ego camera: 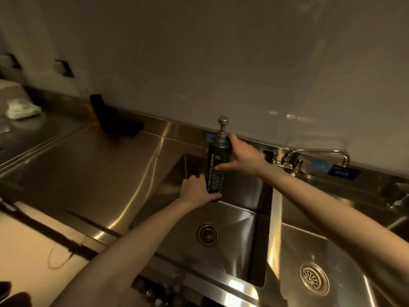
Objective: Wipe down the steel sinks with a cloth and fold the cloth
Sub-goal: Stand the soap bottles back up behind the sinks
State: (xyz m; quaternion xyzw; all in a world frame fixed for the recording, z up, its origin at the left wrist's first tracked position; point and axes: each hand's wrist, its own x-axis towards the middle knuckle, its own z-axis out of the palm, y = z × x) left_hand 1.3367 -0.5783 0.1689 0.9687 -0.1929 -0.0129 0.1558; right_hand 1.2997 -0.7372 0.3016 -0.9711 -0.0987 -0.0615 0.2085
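Wiping not begun, by my read: I see no cloth in either hand. A pale crumpled bundle (22, 110), likely the cloth, lies at the bench's (88, 165) far left end, well apart from the left sink (234, 220) and right sink (345, 247). Folding is also left to do. Both arms reach forward. The right hand (244, 158) grips the pump bottle (215, 169) near its top and the left hand (195, 191) grips its base, at the left sink's back edge.
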